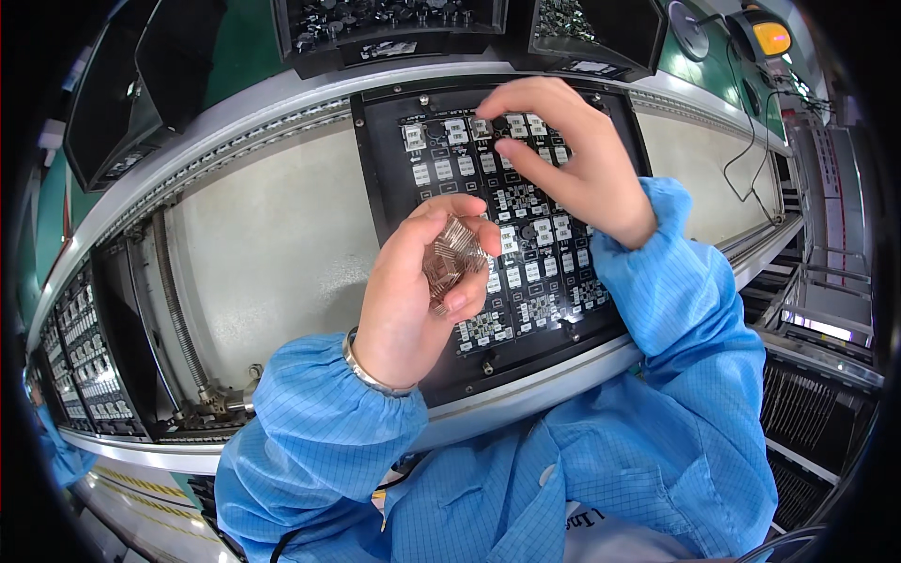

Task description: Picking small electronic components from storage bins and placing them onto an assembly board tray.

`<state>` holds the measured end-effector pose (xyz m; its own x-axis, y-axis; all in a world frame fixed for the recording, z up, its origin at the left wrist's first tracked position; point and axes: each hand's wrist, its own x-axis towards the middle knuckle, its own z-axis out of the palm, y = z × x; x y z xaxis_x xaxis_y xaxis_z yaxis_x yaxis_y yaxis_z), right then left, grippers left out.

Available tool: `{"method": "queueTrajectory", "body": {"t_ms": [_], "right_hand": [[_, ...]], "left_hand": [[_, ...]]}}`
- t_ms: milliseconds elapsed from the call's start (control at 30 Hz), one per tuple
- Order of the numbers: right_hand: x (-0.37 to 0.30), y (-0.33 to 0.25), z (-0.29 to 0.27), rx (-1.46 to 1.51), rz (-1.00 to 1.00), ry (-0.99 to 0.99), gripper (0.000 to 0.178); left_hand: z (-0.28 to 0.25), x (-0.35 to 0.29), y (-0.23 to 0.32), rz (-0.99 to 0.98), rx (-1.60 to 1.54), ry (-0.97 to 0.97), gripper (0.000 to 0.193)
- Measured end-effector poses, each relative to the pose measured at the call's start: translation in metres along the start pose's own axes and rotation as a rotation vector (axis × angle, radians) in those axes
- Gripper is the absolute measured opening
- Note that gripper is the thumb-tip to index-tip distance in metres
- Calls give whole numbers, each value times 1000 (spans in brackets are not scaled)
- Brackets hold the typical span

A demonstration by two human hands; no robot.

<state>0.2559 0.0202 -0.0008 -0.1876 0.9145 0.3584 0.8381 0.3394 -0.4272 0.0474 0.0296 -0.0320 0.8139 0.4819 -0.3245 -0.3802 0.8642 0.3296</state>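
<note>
The left hand (413, 291) is cupping a stack of small metal parts (452, 263), its grip curled closed around them above the black carrier board (526, 244). The right hand (563, 159) is pressing pinched fingertips at the board's upper rows, possibly gripping one small part. The board is lying on the conveyor rail (282, 122).

left hand (413, 281) raised, fingers curled in a closed grip; right hand (563, 155) reaching forward, fingertips pinched downward.

Blue checked sleeves (676, 310), black board (526, 225)
</note>
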Motion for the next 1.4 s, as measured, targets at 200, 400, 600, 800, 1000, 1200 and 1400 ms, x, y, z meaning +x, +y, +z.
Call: {"method": "queueTrajectory", "body": {"t_ms": [200, 400, 600, 800, 1000, 1200, 1400], "right_hand": [[-6, -33, -8, 535, 16, -224, 37], [-10, -42, -8, 436, 63, -168, 36], [-11, -40, -11, 475, 105, -119, 34], [-13, -37, -14, 606, 204, -114, 35], [-11, -27, -18, 691, 143, -124, 35], [-12, -18, -35, 829, 105, -27, 35], [-30, -9, -34, 920, 270, -54, 33]], "left_hand": [[11, -1, 0, 47, 170, 97, 31], [12, 2, -5, 170, 385, 81, 39], [15, 2, -5, 250, 534, 138, 31], [14, 6, 3, 431, 538, 293, 29], [-19, 20, 34, 704, 407, 649, 33], [-34, 24, 27, 561, 216, 531, 34], [-46, 32, 18, 290, -31, 187, 33]]}}
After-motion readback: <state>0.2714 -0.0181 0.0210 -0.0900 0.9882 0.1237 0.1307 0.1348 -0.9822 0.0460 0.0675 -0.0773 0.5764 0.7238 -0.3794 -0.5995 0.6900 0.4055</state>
